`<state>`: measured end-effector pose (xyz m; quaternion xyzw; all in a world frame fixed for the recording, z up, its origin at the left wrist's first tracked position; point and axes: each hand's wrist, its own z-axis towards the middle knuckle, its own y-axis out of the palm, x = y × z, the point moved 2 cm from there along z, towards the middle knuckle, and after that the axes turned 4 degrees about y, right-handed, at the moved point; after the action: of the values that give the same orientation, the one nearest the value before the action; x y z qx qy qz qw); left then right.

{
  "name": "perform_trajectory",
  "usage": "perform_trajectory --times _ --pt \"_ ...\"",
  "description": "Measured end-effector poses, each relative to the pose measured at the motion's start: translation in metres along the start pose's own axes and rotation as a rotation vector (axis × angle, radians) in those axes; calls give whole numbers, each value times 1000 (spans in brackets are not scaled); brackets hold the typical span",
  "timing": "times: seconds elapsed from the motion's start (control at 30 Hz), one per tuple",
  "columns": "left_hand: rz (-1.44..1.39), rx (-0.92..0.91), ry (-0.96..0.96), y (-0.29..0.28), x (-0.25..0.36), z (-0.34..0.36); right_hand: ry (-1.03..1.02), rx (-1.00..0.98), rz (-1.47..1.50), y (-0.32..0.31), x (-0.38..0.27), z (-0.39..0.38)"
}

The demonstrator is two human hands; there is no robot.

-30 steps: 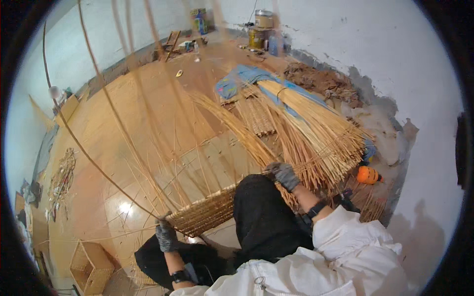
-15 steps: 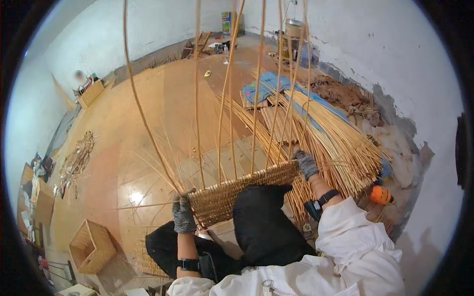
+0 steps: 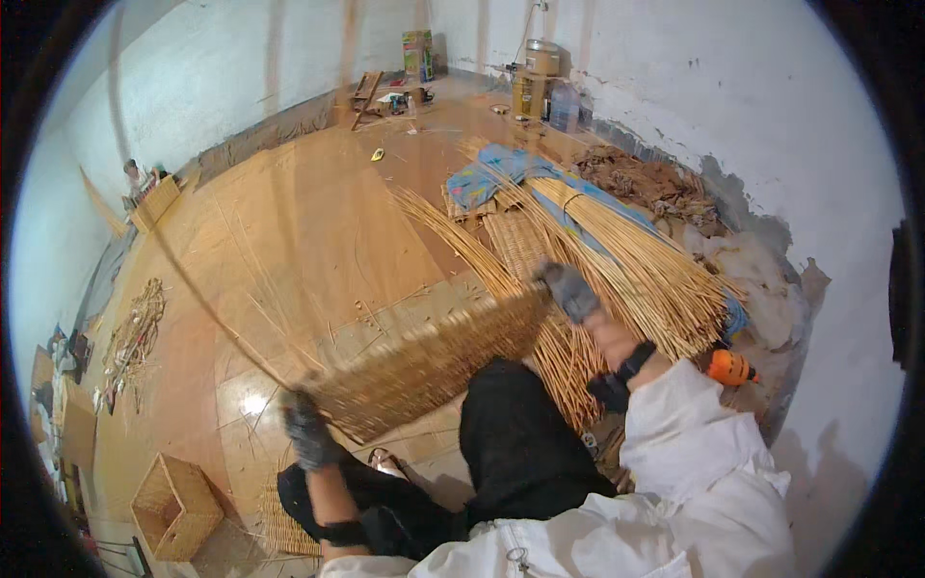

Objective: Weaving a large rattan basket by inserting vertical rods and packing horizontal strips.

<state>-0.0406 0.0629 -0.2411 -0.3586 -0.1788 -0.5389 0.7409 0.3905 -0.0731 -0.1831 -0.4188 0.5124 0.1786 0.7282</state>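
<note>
Now tilting the woven wicker panel more, pinching its ends with left hand and right hand, likely just moving it, not weaving.

The grey-gloved left hand and right hand grip opposite ends of a woven wicker panel.

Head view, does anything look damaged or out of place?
Yes: low on the right-hand white wall, ragged grey patches interrupt the white, suggesting damage. The woven panel slants in view, right end higher, but is too blurred to check for damage.
</note>
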Motion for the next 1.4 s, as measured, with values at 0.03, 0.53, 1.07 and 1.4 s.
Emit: perform_trajectory --times 0.03,0.53,1.07,1.4 --pt "-448 88 -219 -12 6 29 -195 6 -43 -3 -31 8" --pt "-96 55 -535 -90 37 -85 -82 -54 11 65 9 -41" --pt "625 -231 -295 -61 63 -53 -188 131 197 6 72 -39" --pt "183 -145 -468 28 59 -44 1326 -526 -685 -76 438 -437"
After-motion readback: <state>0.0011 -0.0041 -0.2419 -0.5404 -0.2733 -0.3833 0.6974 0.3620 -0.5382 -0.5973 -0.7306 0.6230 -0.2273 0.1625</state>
